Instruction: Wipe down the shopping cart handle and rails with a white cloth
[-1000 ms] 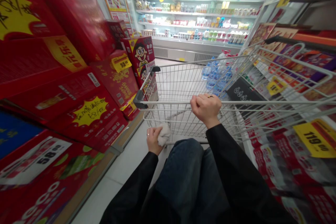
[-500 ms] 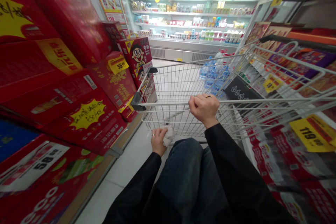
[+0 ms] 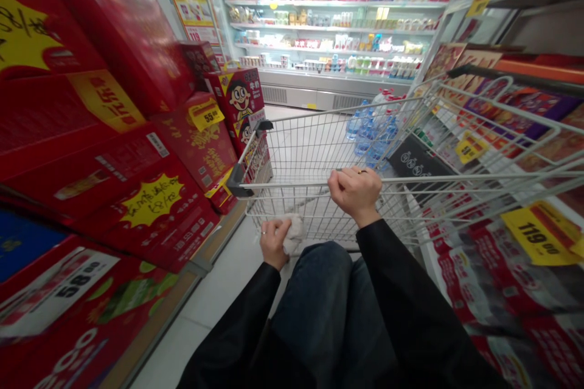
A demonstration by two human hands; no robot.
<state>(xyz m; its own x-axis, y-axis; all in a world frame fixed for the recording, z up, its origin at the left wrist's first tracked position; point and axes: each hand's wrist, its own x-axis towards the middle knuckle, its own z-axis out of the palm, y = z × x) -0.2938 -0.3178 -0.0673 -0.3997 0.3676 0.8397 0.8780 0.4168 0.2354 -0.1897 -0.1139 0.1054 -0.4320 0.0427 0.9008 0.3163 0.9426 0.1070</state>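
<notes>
A wire shopping cart (image 3: 314,146) stands in a store aisle right in front of me. My right hand (image 3: 356,193) is closed around the cart's handle bar (image 3: 292,185), a ring on one finger. Lower down, my left hand (image 3: 274,242) grips a crumpled white cloth (image 3: 293,233) pressed against the cart's rear wire wall. My knee in blue jeans (image 3: 326,292) is raised just behind the cart. Both sleeves are black.
Stacks of red gift boxes (image 3: 137,152) with yellow price tags line the left. Shelves with red packs and price labels (image 3: 538,231) run along the right. Water bottles (image 3: 371,127) stand beyond the cart. A chilled display case (image 3: 337,30) closes the aisle ahead.
My left hand with the cloth has shifted slightly right and up along the cart's rear wall. The right hand stays on the handle bar.
</notes>
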